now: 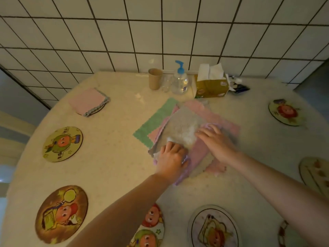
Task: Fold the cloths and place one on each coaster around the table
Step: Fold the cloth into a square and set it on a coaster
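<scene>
Two grips work the top cloth [181, 129] of the stack at the desk [114, 157] centre: my left hand [170, 157] pinches its near corner, my right hand [216, 139] presses flat, fingers spread. I'd match corners, then smooth the crease. Fluffy microfibre with scalloped edges; one folded pink cloth [88, 100] already covers a round coaster [99, 110].

right-edge coaster [316, 173] cut off; folded pink cloth [88, 100] hides most of far-left coaster.
</scene>
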Motion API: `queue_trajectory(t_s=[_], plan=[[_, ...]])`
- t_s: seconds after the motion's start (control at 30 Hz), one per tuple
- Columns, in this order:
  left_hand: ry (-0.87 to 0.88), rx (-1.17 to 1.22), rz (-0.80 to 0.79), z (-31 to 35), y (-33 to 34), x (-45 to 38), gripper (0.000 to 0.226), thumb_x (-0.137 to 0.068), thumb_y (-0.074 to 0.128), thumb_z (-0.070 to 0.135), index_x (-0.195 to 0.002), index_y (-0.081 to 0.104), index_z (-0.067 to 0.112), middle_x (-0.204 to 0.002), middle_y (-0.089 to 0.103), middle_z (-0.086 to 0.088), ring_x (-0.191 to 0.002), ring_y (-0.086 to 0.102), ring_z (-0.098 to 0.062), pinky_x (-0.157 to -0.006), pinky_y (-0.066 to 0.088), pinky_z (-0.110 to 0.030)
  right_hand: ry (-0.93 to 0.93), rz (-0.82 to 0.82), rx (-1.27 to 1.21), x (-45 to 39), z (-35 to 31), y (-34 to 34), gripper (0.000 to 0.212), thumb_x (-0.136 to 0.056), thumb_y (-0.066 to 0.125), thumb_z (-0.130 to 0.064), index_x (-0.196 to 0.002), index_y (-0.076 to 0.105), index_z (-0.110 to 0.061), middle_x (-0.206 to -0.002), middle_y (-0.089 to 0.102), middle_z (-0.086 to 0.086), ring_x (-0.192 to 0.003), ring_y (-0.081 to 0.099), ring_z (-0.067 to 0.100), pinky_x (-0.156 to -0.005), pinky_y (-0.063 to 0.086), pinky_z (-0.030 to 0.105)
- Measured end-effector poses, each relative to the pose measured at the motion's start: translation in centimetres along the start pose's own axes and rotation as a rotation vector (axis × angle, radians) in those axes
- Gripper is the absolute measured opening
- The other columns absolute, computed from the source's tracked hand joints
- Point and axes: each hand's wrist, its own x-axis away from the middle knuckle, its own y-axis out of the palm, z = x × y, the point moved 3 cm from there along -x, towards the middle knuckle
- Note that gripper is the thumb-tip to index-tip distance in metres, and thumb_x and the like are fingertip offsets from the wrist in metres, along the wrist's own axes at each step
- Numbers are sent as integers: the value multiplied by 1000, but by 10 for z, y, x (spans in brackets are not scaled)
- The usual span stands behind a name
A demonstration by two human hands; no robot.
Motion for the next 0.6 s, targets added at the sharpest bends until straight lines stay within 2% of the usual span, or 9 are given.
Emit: queue_trajectory(t_s=[0.07,0.1,0.17,0.23,0.33,0.43,0.5,0.53,0.6], plan=[[-56,50,-36,10,7,-4,52,-77,39,55,-103,69,21,-103,65,2,-102,55,-27,-83,45,-37,-24,-120,89,-6,6,-1,77,-74,57,10,-140,36,-24,-151,28,-4,-139,16,34,-107,28,43],[-96,68,-90,13,11,-6,56,-80,39,56,-115,63,20,-114,62,0,-111,50,-28,-90,41,-39,-51,-120,116,-7,7,-3,75,-73,61,9,-136,39,-23,-148,32,-3,-139,18,33,-106,28,41],[-135,46,-126,17,17,-7,55,-86,48,55,-130,51,21,-127,54,0,-119,43,-27,-98,35,-38,-128,-39,181,-10,7,-5,59,-66,71,5,-117,53,-17,-131,51,2,-129,35,33,-99,37,41],[-169,57,-130,18,20,-8,57,-85,53,55,-133,45,24,-129,51,0,-120,42,-28,-101,34,-38,-162,34,180,-12,5,-12,39,-64,75,0,-97,59,-15,-111,60,4,-116,47,30,-92,44,40],[-245,155,-151,17,18,-10,60,-81,57,57,-131,45,26,-128,51,-1,-120,42,-27,-104,34,-40,-207,100,11,-11,-3,-30,13,-81,60,-10,-91,56,-18,-113,58,-2,-125,40,22,-102,35,36],[-344,316,-164,12,7,-10,43,-80,63,47,-115,56,21,-113,57,-2,-106,53,-25,-92,44,-39,-214,161,-124,-11,-12,-54,5,-83,56,-20,-89,56,-19,-119,58,-3,-132,36,15,-110,26,34],[-397,432,-203,3,-7,-6,24,-84,64,36,-96,60,16,-94,63,-2,-87,59,-22,-75,50,-33,-196,169,-229,-13,-15,-69,5,-82,55,-27,-85,53,-24,-110,59,-7,-120,45,14,-109,30,37],[-402,496,-242,-4,-14,-2,17,-85,64,32,-87,60,16,-85,63,0,-78,58,-20,-65,49,-27,-192,169,-267,-15,-17,-78,6,-81,52,-32,-84,50,-28,-99,58,-10,-108,49,14,-101,39,41],[-366,597,-315,-24,-33,9,24,-86,68,29,-69,56,17,-68,55,4,-65,51,-12,-51,38,-15,-168,149,-346,-19,-21,-94,6,-82,50,-36,-83,44,-34,-85,53,-9,-88,50,13,-78,48,38]])
